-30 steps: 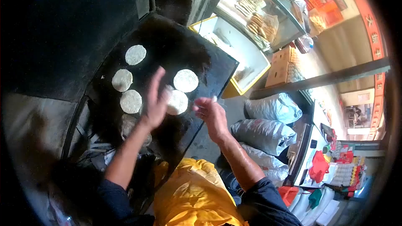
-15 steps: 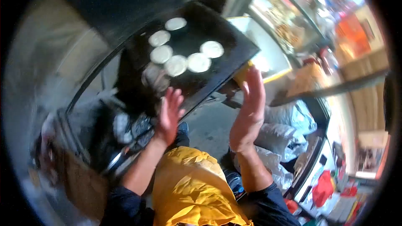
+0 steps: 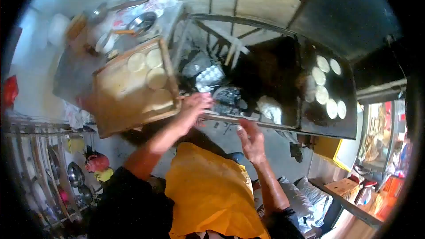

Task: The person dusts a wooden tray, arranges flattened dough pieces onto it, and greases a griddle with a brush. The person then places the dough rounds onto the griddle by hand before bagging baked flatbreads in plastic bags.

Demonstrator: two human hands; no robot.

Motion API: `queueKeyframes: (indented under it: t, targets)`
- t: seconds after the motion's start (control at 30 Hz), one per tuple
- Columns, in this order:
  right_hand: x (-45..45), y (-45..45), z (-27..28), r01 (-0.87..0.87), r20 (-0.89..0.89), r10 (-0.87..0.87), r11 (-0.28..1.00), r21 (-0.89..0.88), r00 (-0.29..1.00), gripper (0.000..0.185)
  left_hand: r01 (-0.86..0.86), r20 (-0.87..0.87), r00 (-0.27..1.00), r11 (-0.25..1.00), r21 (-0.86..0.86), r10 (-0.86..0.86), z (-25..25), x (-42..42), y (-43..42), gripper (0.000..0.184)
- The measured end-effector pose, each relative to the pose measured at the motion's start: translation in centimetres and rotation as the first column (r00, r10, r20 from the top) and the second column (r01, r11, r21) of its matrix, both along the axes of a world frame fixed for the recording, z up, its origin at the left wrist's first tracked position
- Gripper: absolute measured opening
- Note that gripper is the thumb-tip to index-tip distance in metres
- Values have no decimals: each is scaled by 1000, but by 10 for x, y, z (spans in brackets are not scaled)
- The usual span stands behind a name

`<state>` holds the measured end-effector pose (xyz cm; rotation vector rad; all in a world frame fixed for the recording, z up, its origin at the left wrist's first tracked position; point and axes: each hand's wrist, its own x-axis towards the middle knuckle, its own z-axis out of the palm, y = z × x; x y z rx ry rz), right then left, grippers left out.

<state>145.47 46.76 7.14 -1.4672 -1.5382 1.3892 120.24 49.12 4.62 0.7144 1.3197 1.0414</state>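
Note:
My left hand (image 3: 198, 105), slightly blurred, reaches past the right edge of a wooden tray (image 3: 104, 126) with its fingers stretched out and nothing visible in them. Several flat dough rounds (image 3: 156, 78) lie on that floured tray. Near the front rim of the black stove, my right hand (image 3: 252, 141) is raised with thumb and fingers apart, holding nothing. Farther right, several pale dough rounds (image 3: 322, 94) lie in a curve on a dark griddle (image 3: 316, 119). A yellow apron (image 3: 212, 190) hangs below my hands.
Between tray and griddle is an open stove bay with a crumpled silvery thing (image 3: 210, 78) and a pale bundle (image 3: 270, 108). A metal bowl (image 3: 142, 22) stands behind the tray. Racked pans (image 3: 75, 174) are at lower left, and plastic sacks (image 3: 310, 197) at lower right.
My view has swung left, bringing the tray and stove bay into sight and moving the griddle to the right. My hands have gone from the griddle's front toward the stove bay and tray.

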Motion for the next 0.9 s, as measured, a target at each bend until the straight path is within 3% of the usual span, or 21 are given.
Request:
queueKeyframes:
  t: [0.03, 0.1, 0.13, 0.17, 0.23, 0.3, 0.33, 0.37, 0.4, 0.47, 0.5, 0.57, 0.6, 0.63, 0.7, 0.77, 0.8, 0.83, 0.87, 0.9]
  targets:
    - [-31, 0, -13, -41, -57, 38, 998, -52, 998, 40, -96, 12, 995, 992, -81, 98, -10, -55, -2, 40]
    - [-104, 7, -21, -160, -79, 151, 977, -137, 985, 38, -210, -101, 974, 975, -72, 203, -48, -177, -3, 32]
    - [-139, 8, -33, -191, -226, 132, 946, -262, 965, 37, -251, -145, 961, 964, -89, 237, -62, -236, -6, 39]
    - [-175, 8, -54, -228, -333, 157, 955, -187, 930, 38, -289, -189, 945, 951, -106, 266, -71, -284, -3, 45]
    - [-239, 20, -48, -308, -109, 295, 943, -126, 949, 44, -433, -153, 894, 900, -56, 420, -75, -336, 15, 29]
    - [-285, 38, -44, -358, -302, 285, 906, -226, 910, 53, -521, -161, 847, 851, -64, 507, -79, -369, 42, 24]
    - [-303, 42, -71, -338, -239, 305, 935, -111, 922, 61, -559, -241, 801, 829, 24, 548, -69, -367, 57, 26]
    - [-318, 47, -76, -284, -255, 242, 948, -143, 936, 59, -582, -316, 747, 805, 113, 584, -65, -371, 68, 28]
    - [-333, 52, -82, -229, -270, 177, 958, -174, 946, 57, -578, -318, 754, 811, 94, 575, -75, -385, 80, 28]
    - [-355, 66, -72, -218, -30, 217, 976, -26, 976, 47, -470, -395, 825, 878, -86, 404, -91, -399, 98, 30]
    - [-368, 74, -41, -187, 88, 199, 974, -128, 976, 42, -429, -409, 847, 890, -151, 339, -95, -403, 101, 30]
    - [-374, 66, -53, -192, 18, 194, 978, -82, 981, 46, -418, -565, 793, 878, -234, 227, -72, -394, 112, 27]
    - [-375, 63, -56, -187, 24, 190, 979, -82, 982, 46, -394, -663, 714, 912, -112, 227, -76, -390, 110, 30]
    - [-376, 60, -56, -221, 18, 223, 973, -71, 975, 44, -390, -660, 717, 914, -112, 225, -84, -391, 107, 30]
    - [-380, 59, -57, -254, 6, 255, 965, -58, 967, 41, -311, -463, 856, 944, -107, 229, -96, -396, 101, 38]
    - [-381, 63, -60, -300, 157, 290, 953, 44, 944, 38, -260, -150, 959, 954, -149, 238, -70, -399, 58, 43]
    - [-379, 65, -67, -306, 178, 284, 946, 111, 942, 35, -260, -151, 964, 903, -341, 220, -52, -398, 45, 40]
    - [-380, 72, -69, -318, 237, 268, 925, 208, 934, 34, -116, -199, 979, 920, -374, 43, -61, -412, 26, 41]
    - [-381, 79, -71, -327, 297, 238, 895, 302, 925, 33, -190, -449, 889, 967, -171, 95, -94, -425, -4, 33]
    - [-383, 86, -73, -314, 377, 225, 930, 194, 899, 33, -203, -649, 738, 978, 46, 184, -120, -432, -26, 26]
